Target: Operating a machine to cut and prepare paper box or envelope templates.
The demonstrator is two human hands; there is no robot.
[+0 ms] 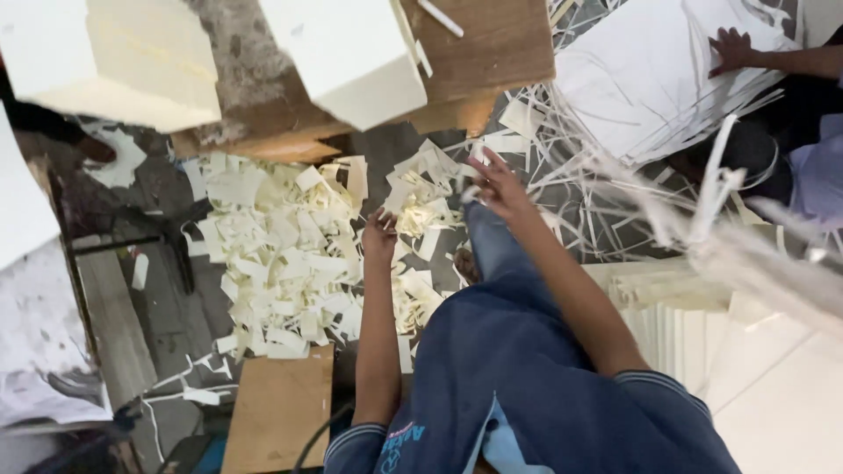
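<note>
A heap of cream paper offcuts (290,254) on the floor is touched by the closed left hand (379,235), while the right hand (496,186) is spread wide above it.

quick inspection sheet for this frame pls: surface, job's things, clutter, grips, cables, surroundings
surface: dark floor, largely covered with paper offcuts.
job's things: heap of cream paper scraps below both hands; left hand rests fingers-down on it, right hand raised above it, fingers spread.
clutter: long white paper strips scattered to the right; blurred bundle of strips close to the camera.
grips: neither hand's grip closed on anything visible.
cables: one dark cable at bottom edge.
surroundings: wooden board bearing cream blocks; brown board; another person's hand on a white sheet stack.
</note>
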